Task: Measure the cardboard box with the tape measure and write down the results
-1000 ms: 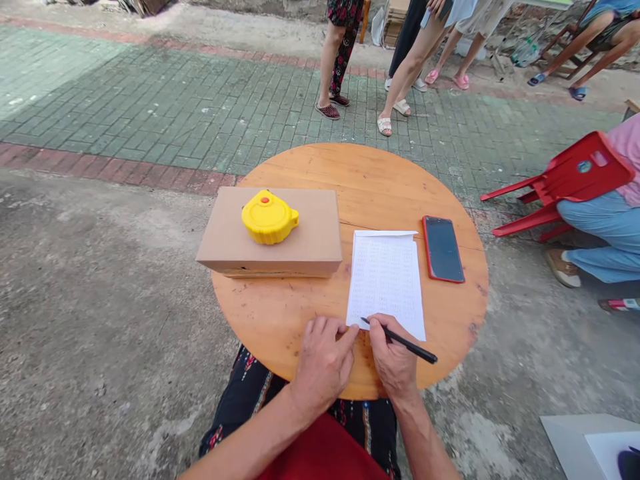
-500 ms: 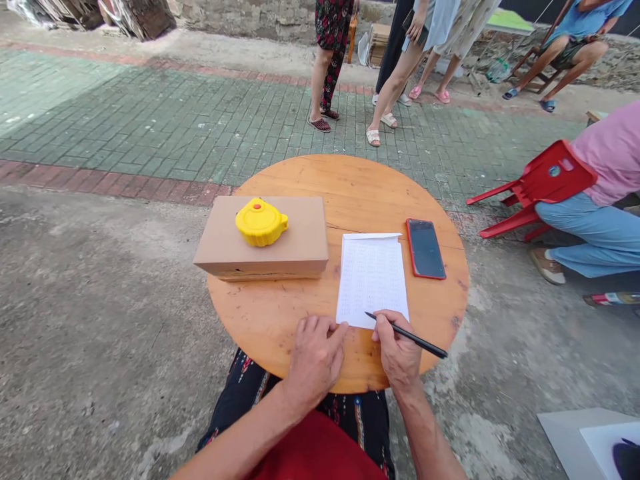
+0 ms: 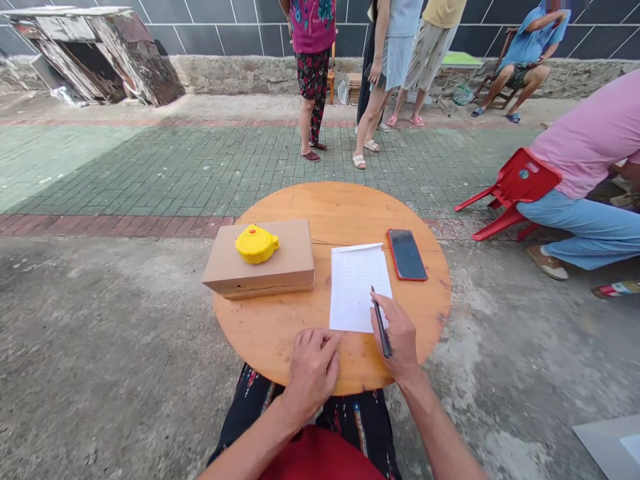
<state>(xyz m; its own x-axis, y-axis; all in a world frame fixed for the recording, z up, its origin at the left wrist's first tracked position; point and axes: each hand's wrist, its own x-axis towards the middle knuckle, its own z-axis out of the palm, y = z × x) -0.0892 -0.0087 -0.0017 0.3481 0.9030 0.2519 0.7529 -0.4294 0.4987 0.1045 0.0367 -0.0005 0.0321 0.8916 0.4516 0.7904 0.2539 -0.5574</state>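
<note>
My right hand [image 3: 401, 339] grips a black pen [image 3: 381, 327], its tip pointing up and away over the lower right of a white paper sheet [image 3: 356, 283]. Rows of small faint writing cover the sheet, and its top edge is folded. My left hand [image 3: 311, 365] rests palm down on the round wooden table [image 3: 265, 327], fingers lying loosely, just below the sheet's lower left corner. To the left, a yellow case with a red button [image 3: 256, 245], like a tape measure, sits on a brown cardboard box [image 3: 295, 257]. A red-edged phone [image 3: 407, 255] lies right of the paper.
Several people stand or sit beyond the table on the paving [image 3: 200, 167]. At the right, a person in a pink shirt [image 3: 590, 137] sits on a red plastic chair [image 3: 523, 177]. A grey panel [image 3: 605, 437] lies at the lower right.
The view has tilted up. My right hand has turned the pen from pointing left to pointing away from me, over the paper. My left hand has come slightly off the sheet's edge.
</note>
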